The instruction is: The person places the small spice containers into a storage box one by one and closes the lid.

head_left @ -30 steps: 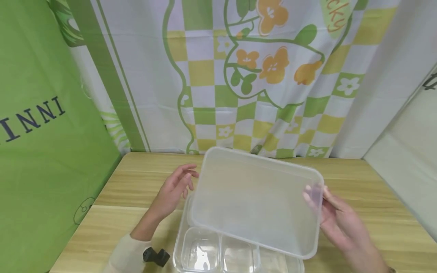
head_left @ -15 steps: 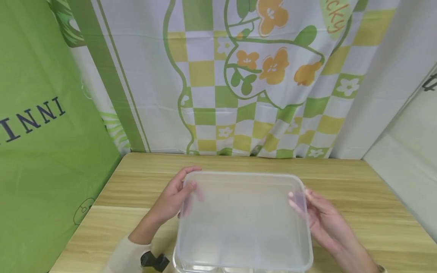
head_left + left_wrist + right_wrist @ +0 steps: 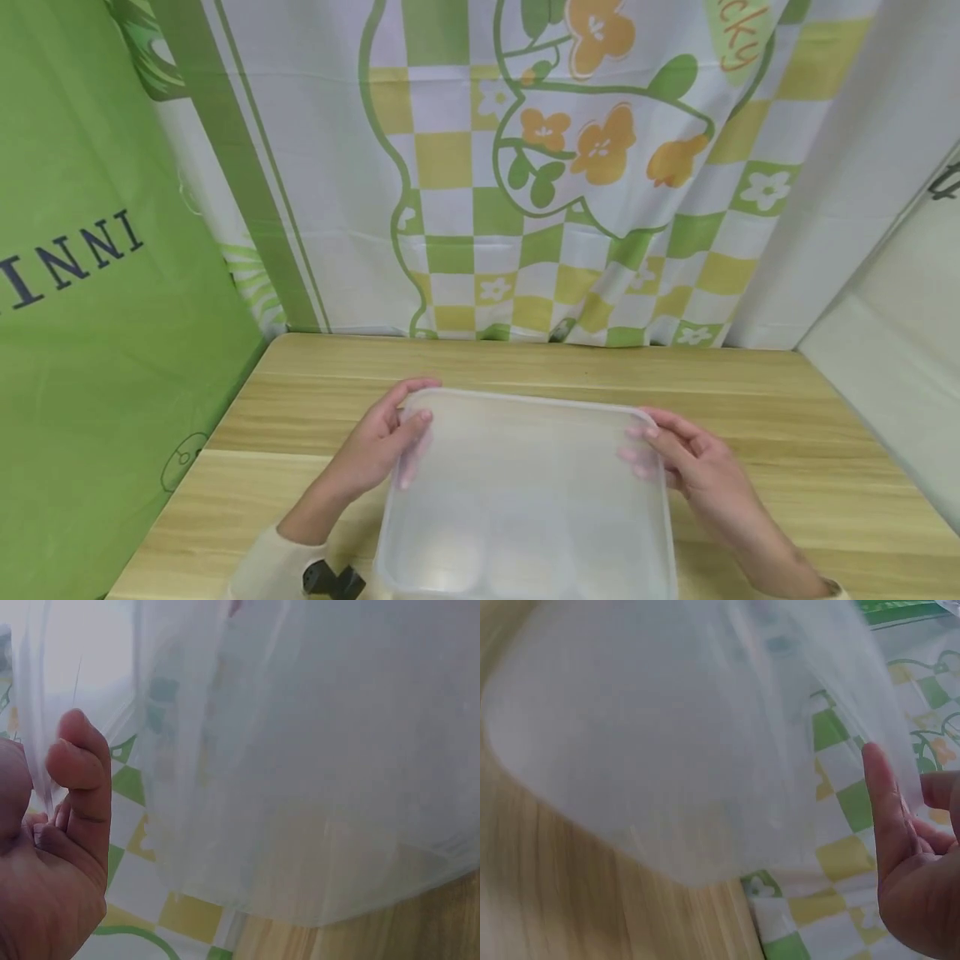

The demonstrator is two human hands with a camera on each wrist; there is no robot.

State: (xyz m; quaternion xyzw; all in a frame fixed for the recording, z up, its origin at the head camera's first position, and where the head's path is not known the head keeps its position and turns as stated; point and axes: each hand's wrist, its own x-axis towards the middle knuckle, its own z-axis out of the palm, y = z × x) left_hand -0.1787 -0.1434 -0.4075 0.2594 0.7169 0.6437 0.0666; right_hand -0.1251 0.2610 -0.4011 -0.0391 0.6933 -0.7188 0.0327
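A frosted, see-through plastic lid (image 3: 532,492) lies at the near middle of the head view, over a clear divided container. Rounded compartments of that container show faintly through the lid; the rest of it is hidden. My left hand (image 3: 375,446) grips the lid at its far left corner, thumb on top and fingers under the edge. At the far right corner my right hand (image 3: 708,479) pinches the rim the same way, its fingertips visible through the plastic. Both wrist views show the underside of cloudy plastic beside the curled fingers.
A light wood-grain table (image 3: 787,433) spreads around the container. Behind its far edge hangs a checked, flowered curtain (image 3: 525,208). Green cloth (image 3: 97,333) closes off the left side, and a pale cloth (image 3: 892,358) the right. A black object (image 3: 333,581) sits at the left sleeve.
The lid, earlier tilted and held by the right hand alone, has come down and leftward over the container. My left hand has taken hold of it; the right hand has moved to the far corner.
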